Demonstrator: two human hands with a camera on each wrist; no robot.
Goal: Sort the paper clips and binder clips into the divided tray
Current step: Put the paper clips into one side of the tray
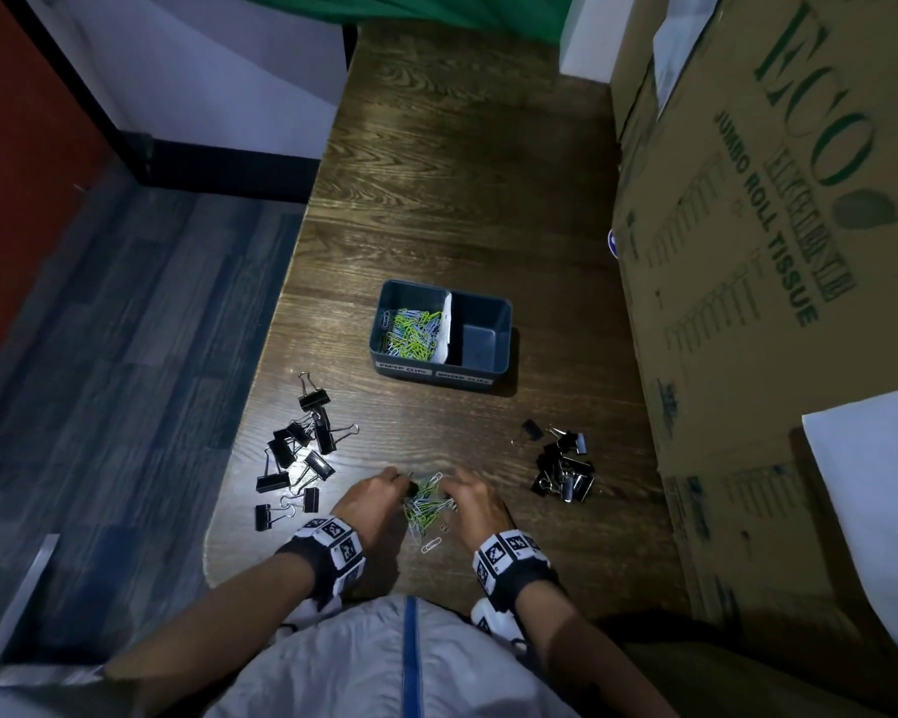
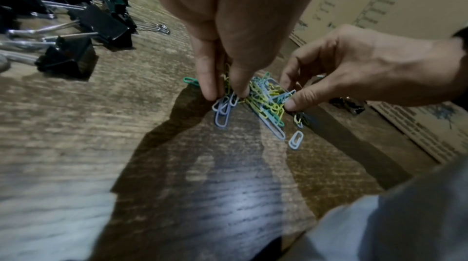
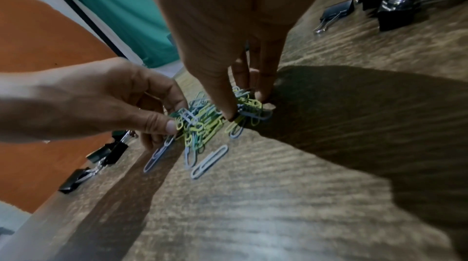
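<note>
A heap of green, yellow and pale blue paper clips (image 1: 429,502) lies near the table's front edge. My left hand (image 1: 403,487) pinches its left side and my right hand (image 1: 449,492) pinches its right side. In the left wrist view the left fingertips (image 2: 210,93) press into the clips (image 2: 266,103). In the right wrist view the right hand (image 3: 247,107) grips the heap (image 3: 202,125). The divided tray (image 1: 504,313) stands farther back, with paper clips in its left half and nothing in its right half. Black binder clips lie in a left pile (image 1: 302,453) and a right pile (image 1: 563,469).
A few loose paper clips (image 1: 431,545) lie just in front of the heap. Large cardboard boxes (image 1: 747,251) wall off the table's right side. The table's left edge (image 1: 239,443) drops to the floor close to the left binder clips.
</note>
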